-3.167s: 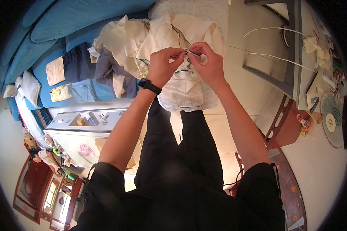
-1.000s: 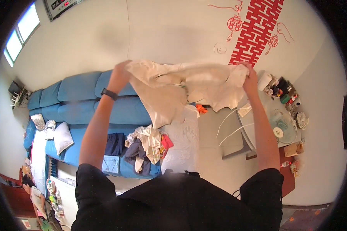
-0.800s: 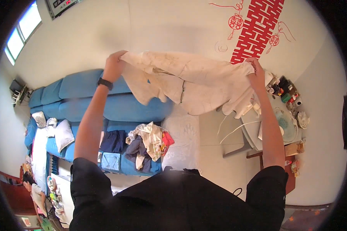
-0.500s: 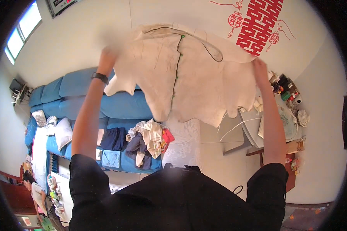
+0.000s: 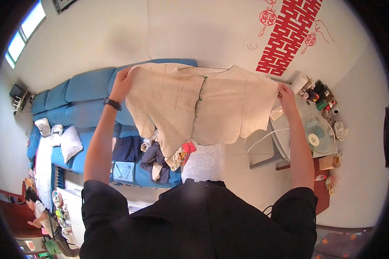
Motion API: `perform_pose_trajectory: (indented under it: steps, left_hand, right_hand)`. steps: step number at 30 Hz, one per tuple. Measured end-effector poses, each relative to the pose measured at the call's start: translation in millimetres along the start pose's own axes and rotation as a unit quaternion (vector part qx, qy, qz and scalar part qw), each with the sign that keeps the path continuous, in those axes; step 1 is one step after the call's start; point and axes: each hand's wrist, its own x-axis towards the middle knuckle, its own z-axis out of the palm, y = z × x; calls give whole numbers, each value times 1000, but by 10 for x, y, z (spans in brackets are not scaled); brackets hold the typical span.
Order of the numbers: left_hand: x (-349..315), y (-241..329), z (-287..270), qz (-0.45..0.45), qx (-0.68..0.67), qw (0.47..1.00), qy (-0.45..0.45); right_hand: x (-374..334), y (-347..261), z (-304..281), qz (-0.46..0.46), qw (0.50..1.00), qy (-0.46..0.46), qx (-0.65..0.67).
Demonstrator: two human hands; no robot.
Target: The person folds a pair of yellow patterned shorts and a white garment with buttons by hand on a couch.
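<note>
A cream-coloured blouse (image 5: pixel 222 103) with dark piping and small green buttons hangs spread out between my two hands, in front of me. My left hand (image 5: pixel 122 82), below a dark wristband, grips its left end near the top. At the opposite end my right hand (image 5: pixel 286 95) pinches the fabric's edge. The cloth's lower hem hangs over a heap of clothes (image 5: pixel 151 159) on the blue sofa and partly covers it. Beside that heap lie dark blue shorts (image 5: pixel 126 148) and a folded light blue garment (image 5: pixel 124 171).
The blue sofa (image 5: pixel 88 93) runs along the back wall, with pillows (image 5: pixel 70 144) on it. On the right stands a table holding a fan (image 5: pixel 319 134) and assorted small items. A white lace-covered seat (image 5: pixel 205 163) is below the blouse. Another person (image 5: pixel 41 213) is at far left.
Both hands have come down, bringing the blouse lower. The cloth has straightened from a rumpled, billowing shape, and its neckline now shows along the top. The person at far left has shifted posture.
</note>
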Motion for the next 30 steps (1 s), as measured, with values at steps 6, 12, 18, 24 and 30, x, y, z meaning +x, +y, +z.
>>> perform_pose_trajectory:
  steps: [6, 12, 18, 24, 30]
  left_hand:
    - [-144, 442, -4, 53, 56, 997, -10]
    - [-138, 698, 137, 8, -18, 999, -42]
    - [-151, 874, -29, 2, -94, 994, -57]
    - [-198, 882, 119, -41, -38, 981, -185]
    - [-334, 695, -137, 48, -170, 956, -234]
  right_hand:
    - [-427, -324, 813, -239, 953, 16, -187]
    - [-563, -173, 633, -272, 858, -59, -433]
    - [-382, -338, 467, -295, 869, 121, -378]
    - [-102, -214, 403, -115, 981, 143, -64]
    - [-114, -345, 555, -37, 985, 68, 154]
